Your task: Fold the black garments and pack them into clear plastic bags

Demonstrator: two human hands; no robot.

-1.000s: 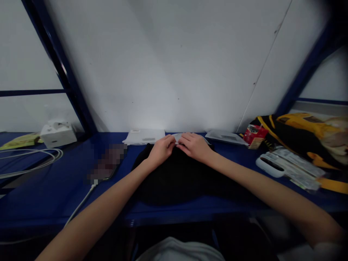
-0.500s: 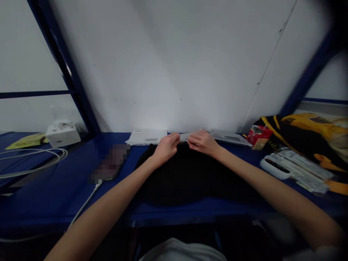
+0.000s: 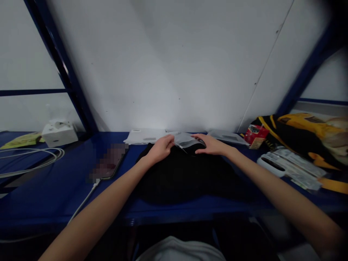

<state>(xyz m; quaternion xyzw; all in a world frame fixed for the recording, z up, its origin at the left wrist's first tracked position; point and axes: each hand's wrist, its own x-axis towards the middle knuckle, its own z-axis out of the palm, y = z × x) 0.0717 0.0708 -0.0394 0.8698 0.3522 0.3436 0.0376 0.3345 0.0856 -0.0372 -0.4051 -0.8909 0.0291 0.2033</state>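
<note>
A dark cloth item (image 3: 174, 177) lies spread on the blue table in front of me. At its far edge sits a frosted see-through zip bag (image 3: 185, 138) with black material showing at its near side. My left hand (image 3: 163, 148) is closed on the bag's left corner, fingers and thumb pressed together. On the other side, my right hand (image 3: 212, 145) has its thumb and fingers apart around the bag's right end, the fingertips at its edge. Whether the black material is inside the bag or under it I cannot tell.
Flat white packets (image 3: 145, 136) and a clear packet (image 3: 227, 137) lie by the wall. Left are a phone (image 3: 110, 163) on a white cable, a white box (image 3: 59, 134) and coiled cable (image 3: 56, 156). Right are a red box (image 3: 255, 136), a white oval device (image 3: 270, 165) and yellow-black fabric (image 3: 293, 134).
My hands have moved apart, the right one opening from a closed grip. More of the frosted bag now shows between them, tilted toward me.
</note>
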